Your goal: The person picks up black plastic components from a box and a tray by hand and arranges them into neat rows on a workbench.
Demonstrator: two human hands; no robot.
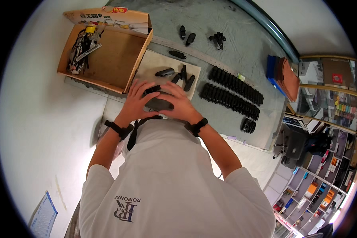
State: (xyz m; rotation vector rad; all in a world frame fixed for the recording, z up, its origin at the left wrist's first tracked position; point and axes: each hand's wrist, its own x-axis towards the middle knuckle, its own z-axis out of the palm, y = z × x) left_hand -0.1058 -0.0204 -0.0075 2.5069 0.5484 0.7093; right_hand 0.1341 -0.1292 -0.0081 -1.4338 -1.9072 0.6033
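Note:
At the near edge of the bench, my left hand (135, 104) and my right hand (181, 104) face each other with fingers curved and tips close together. A small black oblong piece (152, 89) is between their fingertips, partly covered; its exact kind does not show. Just beyond the hands, a dark grey oblong piece (165, 72) and several similar black pieces (189, 82) lie on a pale board (150, 63). Another black piece (177, 54) rests past the board's far edge.
An open cardboard box (119, 59) with pens and tools stands at left. Long rows of black pieces (230, 97) lie to the right, with a short row (248, 125) nearer me. A long ruler strip (198, 54), loose black pieces (218, 39) and orange-brown sheets (286, 79) lie farther off.

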